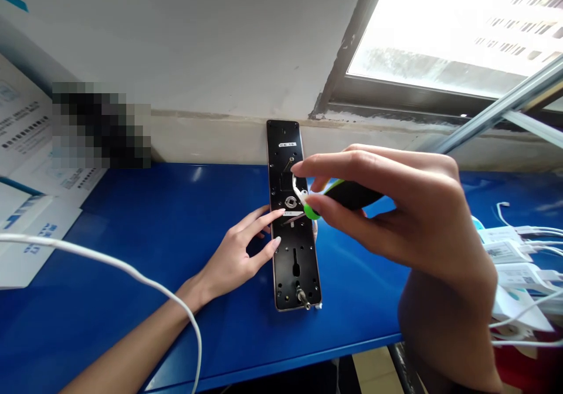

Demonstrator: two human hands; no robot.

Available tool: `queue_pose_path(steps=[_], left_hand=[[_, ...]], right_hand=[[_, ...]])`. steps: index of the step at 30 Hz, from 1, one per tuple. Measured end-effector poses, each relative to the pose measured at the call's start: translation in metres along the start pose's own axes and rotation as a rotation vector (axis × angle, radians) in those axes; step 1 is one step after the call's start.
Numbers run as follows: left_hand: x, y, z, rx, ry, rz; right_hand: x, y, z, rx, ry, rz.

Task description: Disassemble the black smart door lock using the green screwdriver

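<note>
A long black door lock panel lies on the blue table, its screw holes, square-holed ring and small white labels facing up. My left hand grips its left edge, with the index finger and thumb on the face and other fingers at the side, partly hidden. Over the panel, my right hand is closed round a screwdriver with a black and green handle. The thin shaft slants down left towards a white label near the panel's middle; whether its tip touches I cannot tell. A short white strip shows by my right fingertips.
White boxes stand at the left, near a blurred-out patch. A white cable loops across the left foreground. At the right lie several white devices with cables. Behind the table are a wall and a window.
</note>
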State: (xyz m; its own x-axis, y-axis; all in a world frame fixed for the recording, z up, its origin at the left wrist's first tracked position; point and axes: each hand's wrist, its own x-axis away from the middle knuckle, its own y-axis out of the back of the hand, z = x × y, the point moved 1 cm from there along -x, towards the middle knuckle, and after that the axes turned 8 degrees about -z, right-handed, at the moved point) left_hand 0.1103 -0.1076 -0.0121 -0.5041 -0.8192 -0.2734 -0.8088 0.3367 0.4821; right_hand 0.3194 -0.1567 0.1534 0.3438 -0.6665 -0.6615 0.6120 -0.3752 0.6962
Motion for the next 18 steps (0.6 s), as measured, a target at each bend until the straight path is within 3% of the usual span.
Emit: queue_pose_path(steps=[5,18], left_hand=[[-0.0002,-0.0002,0.0006,0.014,0.016,0.017],[-0.0003,-0.0011,0.0015,0.023,0.015,0.027]], right_hand=[[0.0050,0.0023,0.0027,-0.020,-0.130,0.050],[0.0020,0.0043,0.0009,0.034,-0.086,0.012]])
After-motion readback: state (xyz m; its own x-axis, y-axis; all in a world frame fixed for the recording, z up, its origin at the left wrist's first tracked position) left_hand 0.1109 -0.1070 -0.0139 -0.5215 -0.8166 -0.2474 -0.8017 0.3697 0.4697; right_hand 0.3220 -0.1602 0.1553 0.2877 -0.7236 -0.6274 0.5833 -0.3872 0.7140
